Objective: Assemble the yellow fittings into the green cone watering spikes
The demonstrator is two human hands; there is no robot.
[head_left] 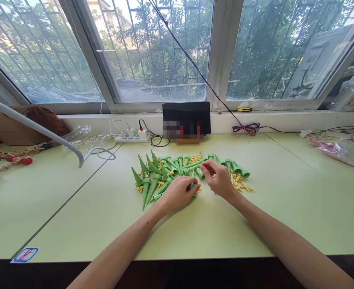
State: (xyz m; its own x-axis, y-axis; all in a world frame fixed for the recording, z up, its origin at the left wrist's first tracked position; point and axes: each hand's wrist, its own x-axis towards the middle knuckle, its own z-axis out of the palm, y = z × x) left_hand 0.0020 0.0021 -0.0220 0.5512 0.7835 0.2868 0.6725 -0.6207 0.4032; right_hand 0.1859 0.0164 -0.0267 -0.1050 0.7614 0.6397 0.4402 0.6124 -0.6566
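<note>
My left hand (181,190) is closed around a green plastic watering spike (192,175), which stands point up, partly hidden by the fingers. Just right of it and a little higher, my right hand (216,176) is closed in a pinch; what sits between its fingertips is too small to make out. Many green spikes (146,188) with wide collars lie heaped around and beyond both hands, some upright and some on their sides. Small yellow plastic fittings (240,184) are scattered to the right of my right hand, and more (196,159) show among the spikes.
A dark tablet (186,118) leans on a stand at the back of the pale green table (225,228). A power strip (131,138), coiled cable (246,128) and yellow cutter (244,109) are near the windows. A white curved bar (44,124) crosses the left; wooden toys (11,160) lie there.
</note>
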